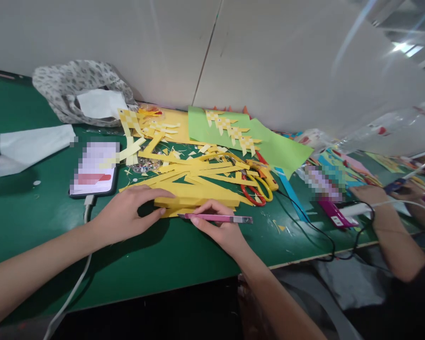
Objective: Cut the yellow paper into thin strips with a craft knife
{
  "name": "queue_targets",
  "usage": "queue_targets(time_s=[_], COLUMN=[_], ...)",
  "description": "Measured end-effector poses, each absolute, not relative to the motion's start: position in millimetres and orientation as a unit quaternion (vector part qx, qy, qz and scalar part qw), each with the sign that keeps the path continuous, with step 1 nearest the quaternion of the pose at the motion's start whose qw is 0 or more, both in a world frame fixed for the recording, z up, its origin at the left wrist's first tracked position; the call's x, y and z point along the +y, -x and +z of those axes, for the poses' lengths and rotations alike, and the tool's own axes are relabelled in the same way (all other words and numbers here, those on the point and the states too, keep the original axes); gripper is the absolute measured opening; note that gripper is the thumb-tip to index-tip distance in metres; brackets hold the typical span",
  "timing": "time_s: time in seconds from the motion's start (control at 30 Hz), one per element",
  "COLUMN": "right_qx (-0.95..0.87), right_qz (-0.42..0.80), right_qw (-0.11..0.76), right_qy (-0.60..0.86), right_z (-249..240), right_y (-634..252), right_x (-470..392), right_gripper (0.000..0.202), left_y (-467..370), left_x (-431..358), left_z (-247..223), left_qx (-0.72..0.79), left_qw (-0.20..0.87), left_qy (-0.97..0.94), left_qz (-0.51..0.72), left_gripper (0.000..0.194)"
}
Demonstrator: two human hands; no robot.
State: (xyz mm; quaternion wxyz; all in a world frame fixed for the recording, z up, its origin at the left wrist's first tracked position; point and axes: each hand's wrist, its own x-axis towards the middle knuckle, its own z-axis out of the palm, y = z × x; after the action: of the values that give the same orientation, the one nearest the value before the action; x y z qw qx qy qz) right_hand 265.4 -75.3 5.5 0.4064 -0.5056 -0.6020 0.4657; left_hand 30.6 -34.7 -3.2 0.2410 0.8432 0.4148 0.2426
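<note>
2 hands over green tabletop (pixel 156 271). L hand (pixel 131 210) half open, thumb apart fr. fingers, tips at L end of yellow paper (pixel 184 203); can't tell if it grips. R hand (pixel 219 224) closed on pink pen-like tool (pixel 219 217), dark tip pointing L, near paper's front edge; contact unclear. Paper lies betw. hands, just in front of yellow strips (pixel 212 170). Red-handled scissors (pixel 243 191) R of strips. Phone (pixel 92 182), cable attached, L of strips. Checkered pieces (pixel 230 127) behind, on green sheet (pixel 198 127).
</note>
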Motion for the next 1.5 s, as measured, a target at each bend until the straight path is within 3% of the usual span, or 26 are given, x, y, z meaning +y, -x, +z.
queue_targets(time_s=[0.17, 0.3, 0.6, 0.97, 1.5], right_qx=[-0.581, -0.585, -0.566, -0.566, -0.530], right_qz=[0.480, 0.475, 0.454, 0.398, 0.450], right_qw=[0.416, 0.411, 0.413, 0.416, 0.405], right_qy=[0.509, 0.514, 0.550, 0.590, 0.594], right_z=[2.9, 5.7, 6.2, 4.3, 7.5], right_y=[-265.0, -263.5, -257.1, -244.1, -260.7], right_x=[-75.3, -76.7, -79.9, -80.0, -72.5], right_gripper=[0.010, 0.010, 0.015, 0.016, 0.019], left_y=[-29.7, -29.6, -29.9, -30.3, -30.7], left_x=[-37.4, -35.7, -28.8, -29.7, -28.1], left_z=[0.2, -2.1, -12.8, -12.6, -13.5], left_qx=[0.472, 0.403, 0.292, 0.286, 0.298], left_qw=[0.104, 0.025, 0.081, 0.092, 0.133], left_qy=[-0.837, -0.876, -0.926, -0.928, -0.920], left_qz=[0.256, 0.263, 0.225, 0.222, 0.216], left_gripper=[0.041, 0.033, 0.035, 0.041, 0.038])
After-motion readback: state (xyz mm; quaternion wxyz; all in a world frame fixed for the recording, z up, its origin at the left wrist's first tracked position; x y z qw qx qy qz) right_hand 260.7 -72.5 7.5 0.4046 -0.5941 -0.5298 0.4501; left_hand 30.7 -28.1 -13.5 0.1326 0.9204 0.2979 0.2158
